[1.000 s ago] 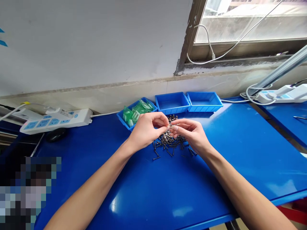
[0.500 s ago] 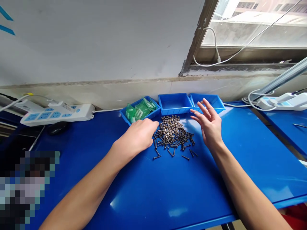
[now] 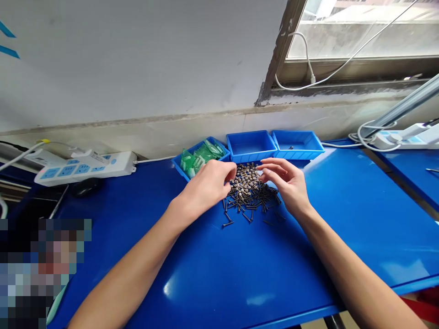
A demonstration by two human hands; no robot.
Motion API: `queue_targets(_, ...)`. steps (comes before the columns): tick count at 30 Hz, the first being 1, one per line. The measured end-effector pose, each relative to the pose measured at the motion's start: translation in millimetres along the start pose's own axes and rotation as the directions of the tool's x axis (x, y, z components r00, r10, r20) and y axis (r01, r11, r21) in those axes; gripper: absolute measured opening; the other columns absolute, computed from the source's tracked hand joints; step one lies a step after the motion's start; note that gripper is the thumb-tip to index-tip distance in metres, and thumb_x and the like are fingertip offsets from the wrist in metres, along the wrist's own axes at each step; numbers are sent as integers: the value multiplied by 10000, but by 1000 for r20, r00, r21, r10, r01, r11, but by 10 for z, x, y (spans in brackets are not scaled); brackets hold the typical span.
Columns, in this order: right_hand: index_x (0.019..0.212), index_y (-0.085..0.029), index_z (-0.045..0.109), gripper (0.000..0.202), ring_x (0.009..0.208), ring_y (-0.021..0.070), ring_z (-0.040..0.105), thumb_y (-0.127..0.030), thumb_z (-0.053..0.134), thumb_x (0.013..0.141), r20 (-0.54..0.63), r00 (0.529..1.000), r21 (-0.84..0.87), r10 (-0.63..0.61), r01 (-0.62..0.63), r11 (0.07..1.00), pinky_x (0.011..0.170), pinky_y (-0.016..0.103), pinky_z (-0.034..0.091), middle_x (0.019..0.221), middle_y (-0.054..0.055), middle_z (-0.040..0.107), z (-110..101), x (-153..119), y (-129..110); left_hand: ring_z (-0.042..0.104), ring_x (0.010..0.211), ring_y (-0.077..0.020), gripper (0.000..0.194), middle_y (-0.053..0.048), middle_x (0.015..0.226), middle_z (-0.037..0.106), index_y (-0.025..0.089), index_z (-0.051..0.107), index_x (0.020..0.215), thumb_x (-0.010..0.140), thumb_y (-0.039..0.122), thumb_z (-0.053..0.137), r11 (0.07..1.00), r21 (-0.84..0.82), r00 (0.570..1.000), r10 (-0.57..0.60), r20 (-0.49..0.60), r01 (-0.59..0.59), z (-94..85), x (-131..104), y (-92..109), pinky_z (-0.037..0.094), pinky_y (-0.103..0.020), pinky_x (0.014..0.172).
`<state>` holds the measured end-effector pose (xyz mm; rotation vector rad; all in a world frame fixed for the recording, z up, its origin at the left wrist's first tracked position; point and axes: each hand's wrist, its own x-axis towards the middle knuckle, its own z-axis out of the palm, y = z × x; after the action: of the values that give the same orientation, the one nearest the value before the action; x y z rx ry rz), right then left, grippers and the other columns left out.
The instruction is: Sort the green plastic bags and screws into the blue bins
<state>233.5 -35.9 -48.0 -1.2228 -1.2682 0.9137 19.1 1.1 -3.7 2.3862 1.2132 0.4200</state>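
Note:
A heap of mixed small fasteners (image 3: 245, 185) lies on the blue table, pale metallic pieces at its back and middle, dark screws (image 3: 252, 208) along its front. At the heap's left edge, my left hand (image 3: 209, 183) is closed with its fingers curled; whatever is in them is hidden. My right hand (image 3: 288, 183) reaches over the heap's right side, fingers bent and thumb apart from them, with nothing visible between. Behind are three blue bins: the left bin (image 3: 176, 160) holds green plastic packets (image 3: 202, 157), the middle bin (image 3: 252, 145) shows a bare floor, and a small dark piece (image 3: 291, 147) lies in the right bin (image 3: 308, 139).
A white power strip (image 3: 85, 169) and a black mouse (image 3: 87, 186) are at the left. Another power strip (image 3: 394, 138), cables and a metal pole (image 3: 408, 103) stand at the right. The wall and window rise behind the bins.
My right hand has moved left from the right bin to the heap. A small dark piece is now visible in that bin. My left hand stays by the heap, its thumb and forefinger now showing more.

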Motion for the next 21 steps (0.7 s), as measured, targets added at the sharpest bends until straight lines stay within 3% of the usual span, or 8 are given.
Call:
queue_targets(3,976,-226,765,262,775,207,754,-421,796,804,72,997,21,18,-19,1000,791,400,635,889,49,798,36,-32,-29,684,765,-165,171,-15,814,735,185,667,815,764,63,558,966,-238,988,72,-134,-103,25,51,18,542,-294,759)
queue_targets(7,1041,-231,791,341,857,225,774,-432,841,770,158,987,52,39,-48,997,828,400,640,930,53,817,47,-57,-34,739,813,-159,195,-28,924,763,190,649,987,802,132,631,876,-470,981,18,-193,-109,35,69,62,600,-279,792)
queue_targets(13,979,-247,824,314,820,212,777,-423,892,729,208,976,128,63,-91,988,812,382,649,917,42,827,52,-63,-37,748,747,-157,308,-21,909,751,201,569,988,748,195,763,799,-600,988,-47,-147,-51,21,68,68,613,-253,706)
queue_targets(21,861,-242,829,225,704,184,755,-386,915,711,245,966,218,78,-133,967,712,338,634,780,25,806,57,-56,-10,739,753,-155,263,-16,884,726,187,592,915,733,201,781,761,-647,991,-48,-122,-43,57,72,76,601,-249,698)
